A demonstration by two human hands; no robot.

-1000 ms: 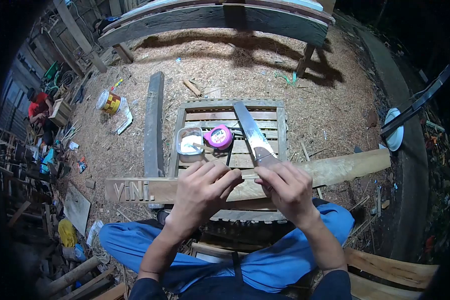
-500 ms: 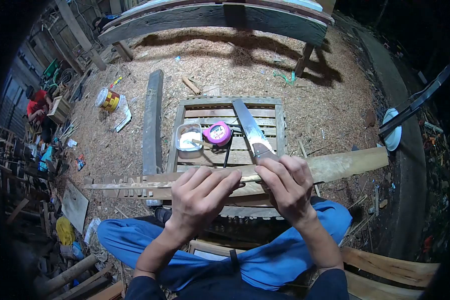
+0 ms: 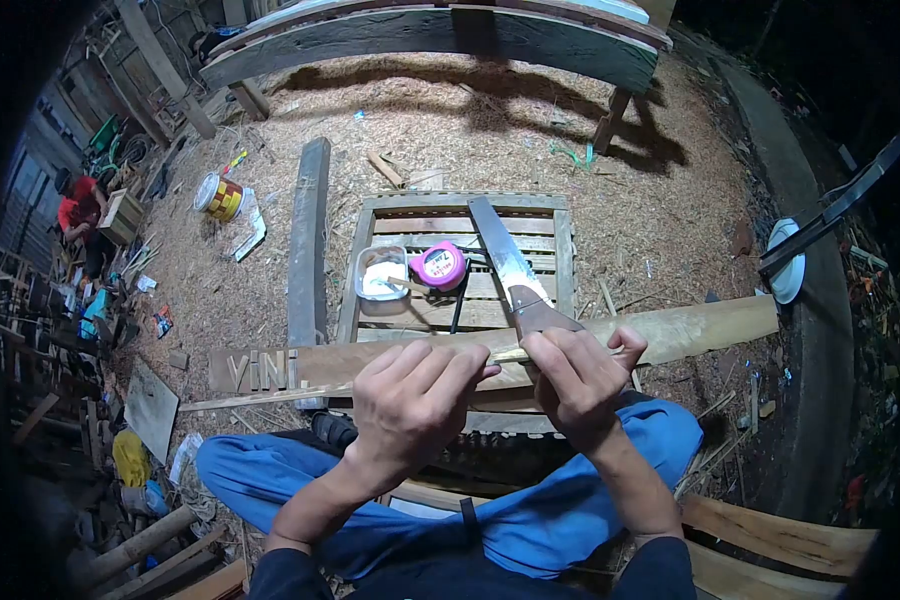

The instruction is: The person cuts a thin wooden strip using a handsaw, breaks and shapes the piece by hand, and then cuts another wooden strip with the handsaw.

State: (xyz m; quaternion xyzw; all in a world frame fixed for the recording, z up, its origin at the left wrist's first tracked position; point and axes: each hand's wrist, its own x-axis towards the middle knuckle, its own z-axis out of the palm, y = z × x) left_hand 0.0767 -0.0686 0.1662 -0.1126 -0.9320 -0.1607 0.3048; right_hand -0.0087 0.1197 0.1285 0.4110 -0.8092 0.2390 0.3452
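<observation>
A thin wooden strip [image 3: 270, 399] runs from the left into both of my fists. My left hand [image 3: 410, 395] is closed around it near the middle of the view. Just to the right, my right hand [image 3: 578, 378] grips the strip with its thumb raised; a short length shows between the hands. Under and behind them lies a long wooden board [image 3: 690, 328], with small wooden letters [image 3: 260, 371] standing on its left end. Beyond my right hand a handsaw [image 3: 510, 262] rests on a slatted wooden table [image 3: 562, 240], its handle toward me.
On the slatted table are a plastic tub of white paste [image 3: 382, 275] and a pink tape measure [image 3: 440, 267]. A dark beam [image 3: 309, 230] lies left of it. A bucket [image 3: 218, 197] and a person in red [image 3: 82, 212] are farther left. A bench [image 3: 430, 45] spans the back.
The strip's left end has swung down toward me, off the board, so the wooden letters now show. My right hand has shifted slightly and its thumb has lifted.
</observation>
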